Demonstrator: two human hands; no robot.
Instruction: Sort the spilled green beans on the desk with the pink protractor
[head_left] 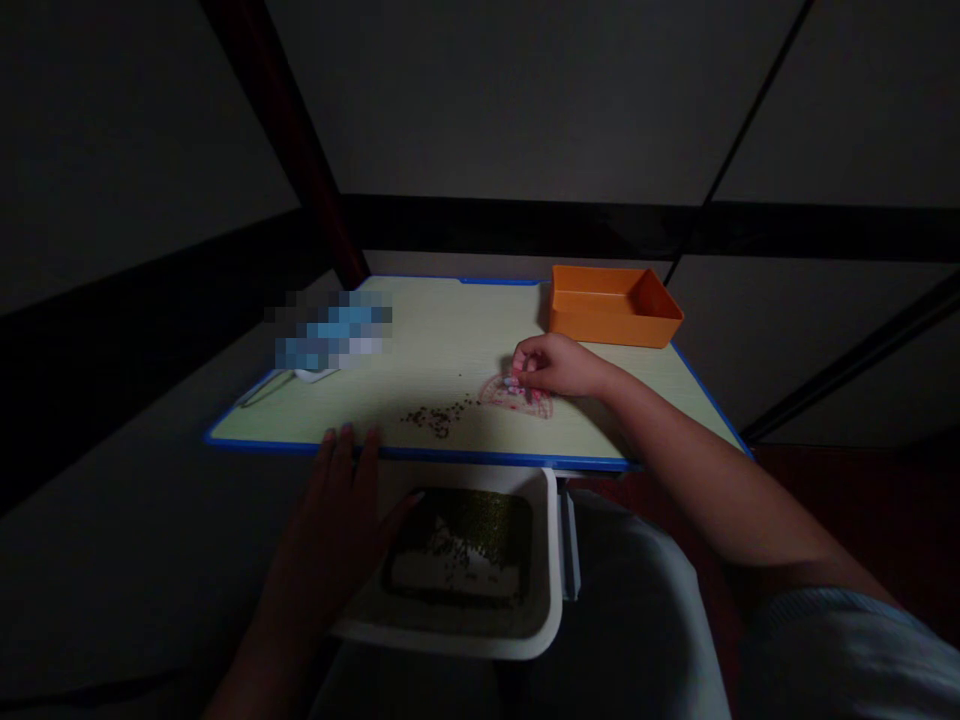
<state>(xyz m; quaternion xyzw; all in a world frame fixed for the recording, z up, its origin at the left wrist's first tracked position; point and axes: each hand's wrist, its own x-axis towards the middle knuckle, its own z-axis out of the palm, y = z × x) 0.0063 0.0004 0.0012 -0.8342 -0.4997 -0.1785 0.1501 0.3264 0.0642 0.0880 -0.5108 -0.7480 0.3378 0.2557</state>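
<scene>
My right hand (553, 364) is over the table, thumb and fingertips pinched together above a red printed half-circle (525, 402). Whatever is between those fingertips is too small to make out. To its left, small dark grains (439, 418) are scattered on the pale tabletop. Below the front edge is a white plastic container (551, 560) with small greenish grains (480, 525), perhaps mung beans, inside. My left hand (341, 515) lies across the container's left side, fingers stretched to the table's edge and thumb apart over the inside. Deep shadow covers much of it.
An orange open box (615, 328) stands at the table's back right. A blurred-out blue and white object (334, 335) lies at the left. The pale table (435, 330) has a blue rim, and panelled walls rise behind and to the left.
</scene>
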